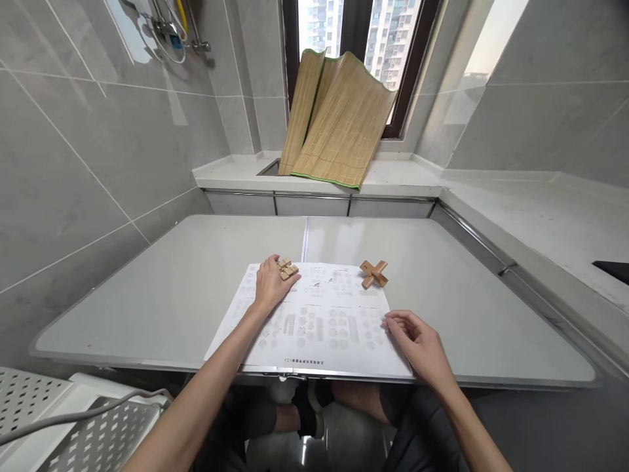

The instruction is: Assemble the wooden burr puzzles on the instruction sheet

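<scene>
The pale counter (314, 241) carries a printed sheet (317, 321) at six o'clock. The right grip (417, 341) curls loosely at the sheet's three-o'clock edge, whether pinching paper cannot be told, with the wooden cross (374, 274) at its eleven o'clock. The left grip (270, 283) is closed around the smaller block puzzle (287, 269), at its two o'clock.

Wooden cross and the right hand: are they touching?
Apart: the head view shows a plain gap between the wooden cross and the right hand.

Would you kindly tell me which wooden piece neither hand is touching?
The cross-shaped piece, by the far right corner of the sheet; the left hand touches the blocky piece.
</scene>
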A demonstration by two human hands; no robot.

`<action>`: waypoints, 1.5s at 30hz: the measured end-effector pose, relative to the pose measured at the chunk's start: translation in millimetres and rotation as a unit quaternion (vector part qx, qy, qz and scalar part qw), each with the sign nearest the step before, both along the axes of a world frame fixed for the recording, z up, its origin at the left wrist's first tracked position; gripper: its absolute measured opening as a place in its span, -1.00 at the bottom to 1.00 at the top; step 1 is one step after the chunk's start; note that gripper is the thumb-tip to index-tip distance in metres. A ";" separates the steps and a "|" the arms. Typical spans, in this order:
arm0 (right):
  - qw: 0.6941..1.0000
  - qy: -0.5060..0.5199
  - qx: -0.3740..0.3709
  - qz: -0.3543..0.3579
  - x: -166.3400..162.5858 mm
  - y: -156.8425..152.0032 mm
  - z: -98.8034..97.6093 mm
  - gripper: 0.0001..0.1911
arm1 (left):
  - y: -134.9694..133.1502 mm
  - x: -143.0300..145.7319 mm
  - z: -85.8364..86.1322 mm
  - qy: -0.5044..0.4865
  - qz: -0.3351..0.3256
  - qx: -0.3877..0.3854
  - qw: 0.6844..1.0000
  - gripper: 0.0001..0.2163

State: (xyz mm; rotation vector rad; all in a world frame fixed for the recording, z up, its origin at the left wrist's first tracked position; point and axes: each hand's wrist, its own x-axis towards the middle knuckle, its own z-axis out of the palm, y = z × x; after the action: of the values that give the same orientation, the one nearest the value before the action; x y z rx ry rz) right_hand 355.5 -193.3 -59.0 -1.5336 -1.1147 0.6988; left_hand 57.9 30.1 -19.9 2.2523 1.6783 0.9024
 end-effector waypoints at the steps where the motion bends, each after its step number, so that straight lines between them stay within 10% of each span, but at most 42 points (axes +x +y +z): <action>1: 1.000 0.001 0.001 0.000 -0.3 0.2 1.0 -0.59 | 3.7 1.2 -0.4 0.000 -0.003 -0.005 1.000 -0.33; 9: 1.000 -0.006 0.002 -0.003 -3.5 0.5 9.8 -0.59 | -2.7 4.0 17.6 -0.035 -0.022 -0.030 0.999 -0.38; 21: 1.000 -0.020 -0.009 -0.003 -4.3 0.8 12.1 -0.64 | -132.2 46.5 34.1 -0.069 -0.294 -0.139 0.943 -0.33; 39: 0.999 -0.049 0.014 -0.009 -5.8 -0.2 18.2 -0.68 | -135.5 30.2 20.2 0.007 -0.296 -0.068 0.953 -0.25; 45: 0.998 -0.056 -0.002 -0.007 -6.0 -0.7 20.1 -0.71 | -136.4 13.3 28.2 -0.016 -0.271 -0.151 0.951 -0.39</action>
State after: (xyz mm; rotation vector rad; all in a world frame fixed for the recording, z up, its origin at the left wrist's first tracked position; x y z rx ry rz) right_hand 349.6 -193.9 -38.9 -1.5982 -1.1848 0.6110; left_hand 71.2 -106.3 8.3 2.2764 1.0026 0.5045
